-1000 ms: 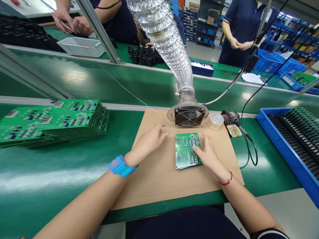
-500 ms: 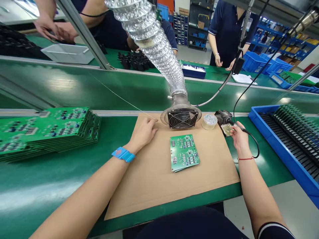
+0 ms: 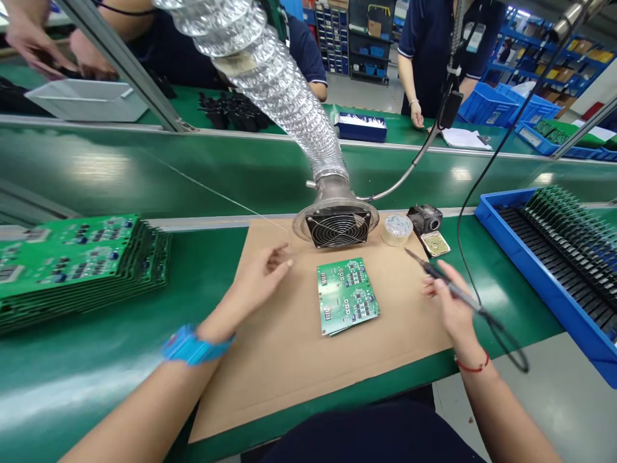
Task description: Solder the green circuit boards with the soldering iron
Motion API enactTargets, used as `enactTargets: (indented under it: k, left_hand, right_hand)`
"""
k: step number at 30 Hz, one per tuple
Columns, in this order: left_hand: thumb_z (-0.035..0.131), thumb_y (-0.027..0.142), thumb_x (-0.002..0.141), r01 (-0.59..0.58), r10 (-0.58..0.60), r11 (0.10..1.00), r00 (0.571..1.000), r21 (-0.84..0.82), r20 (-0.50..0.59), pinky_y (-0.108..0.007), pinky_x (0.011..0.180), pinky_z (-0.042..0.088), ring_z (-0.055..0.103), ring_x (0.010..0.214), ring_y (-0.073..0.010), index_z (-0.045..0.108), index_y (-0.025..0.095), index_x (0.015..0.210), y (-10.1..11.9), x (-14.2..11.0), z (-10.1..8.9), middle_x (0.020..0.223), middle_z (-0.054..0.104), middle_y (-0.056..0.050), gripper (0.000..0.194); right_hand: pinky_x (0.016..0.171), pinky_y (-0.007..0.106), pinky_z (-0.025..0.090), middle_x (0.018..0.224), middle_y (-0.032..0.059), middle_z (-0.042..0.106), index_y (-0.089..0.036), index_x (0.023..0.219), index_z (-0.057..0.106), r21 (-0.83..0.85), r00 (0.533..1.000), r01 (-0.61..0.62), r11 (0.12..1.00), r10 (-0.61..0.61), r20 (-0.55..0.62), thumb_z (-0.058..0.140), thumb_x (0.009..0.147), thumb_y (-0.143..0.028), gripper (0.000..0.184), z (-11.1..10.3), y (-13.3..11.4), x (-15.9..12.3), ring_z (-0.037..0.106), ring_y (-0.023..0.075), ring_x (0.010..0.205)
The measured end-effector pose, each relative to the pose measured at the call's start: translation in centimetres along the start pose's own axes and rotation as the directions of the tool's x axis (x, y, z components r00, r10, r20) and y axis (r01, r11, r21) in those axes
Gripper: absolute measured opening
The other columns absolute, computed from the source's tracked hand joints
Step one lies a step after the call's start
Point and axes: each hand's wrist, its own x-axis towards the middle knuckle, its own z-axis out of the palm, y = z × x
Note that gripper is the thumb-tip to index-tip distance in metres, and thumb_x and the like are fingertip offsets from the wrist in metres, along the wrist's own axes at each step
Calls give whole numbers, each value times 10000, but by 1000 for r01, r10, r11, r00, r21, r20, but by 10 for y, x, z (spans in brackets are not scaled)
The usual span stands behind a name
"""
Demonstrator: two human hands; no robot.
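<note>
A small green circuit board (image 3: 347,294) lies on a sheet of brown cardboard (image 3: 299,354) in front of me. My right hand (image 3: 450,308) is closed round a soldering iron (image 3: 446,283), its tip pointing up-left, to the right of the board. My left hand (image 3: 260,280) hovers left of the board, fingers pinched on a thin solder wire (image 3: 216,191) that runs up and away to the left. A blue strap is on my left wrist, a red cord on my right.
A fume fan (image 3: 337,226) on a silver flexible duct (image 3: 270,77) stands just behind the board. Beside it are a tape roll (image 3: 397,229) and the iron stand (image 3: 427,222). A stack of green boards (image 3: 77,263) lies left, a blue tray (image 3: 554,270) of boards right. Other people work across the belt.
My right hand left the board, reached to the stand, lifted the soldering iron out and brought it back toward the board. My left hand took up the solder wire.
</note>
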Motion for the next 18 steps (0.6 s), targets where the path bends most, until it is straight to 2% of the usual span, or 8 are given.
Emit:
enactTargets:
  k: [1,3,6,9,13,18]
  left_hand:
    - [498,528,854,85,-83,987,996,-134,24,-495,1010,481,597,1132,-301,471,149,1329,3,-14,6,1242,588,-167,608]
    - [556,562,841,192,-161,926,980,-325,118,-502,1085,436,539,1278,-324,408,144,1397,13,-42,22,1388,529,-208,711]
    - [589,557,853,271,-195,827,960,-492,200,-494,1129,409,388,1425,-338,309,181,1487,32,-74,46,1575,316,-215,789]
    - [590,492,863,298,-219,738,954,-605,203,-438,1151,401,306,1472,-304,241,211,1528,53,-88,63,1620,239,-164,802]
    - [593,419,843,298,-220,640,954,-708,204,-379,1162,390,317,1471,-265,222,199,1535,76,-94,72,1599,311,-123,815]
    - [567,379,851,345,-324,633,931,-693,167,-397,1217,283,309,1472,-251,198,209,1549,91,-100,76,1609,288,-101,807]
  right_hand:
    - [747,376,605,1005,59,747,-256,1277,578,-9,989,-4,1000,6,145,609,894,-374,402,9,2,-12,734,188,769]
    - [918,440,584,1106,74,742,-270,1308,576,-61,953,24,998,-4,302,545,936,-353,383,29,6,-30,739,227,955]
    - [1079,469,501,1279,86,681,-263,1299,594,-172,915,124,977,-46,402,547,927,-300,376,54,10,-44,644,255,1208]
    - [1129,481,459,1402,109,592,-242,1385,509,-225,902,162,961,-52,429,606,876,-259,518,69,11,-51,565,270,1307]
    - [1126,460,462,1424,124,563,-217,1437,418,-225,917,94,970,4,400,558,901,-245,555,78,10,-61,560,247,1307]
    - [1096,424,489,1417,139,564,-198,1444,394,-231,925,115,966,-20,380,495,928,-223,526,84,12,-70,577,238,1288]
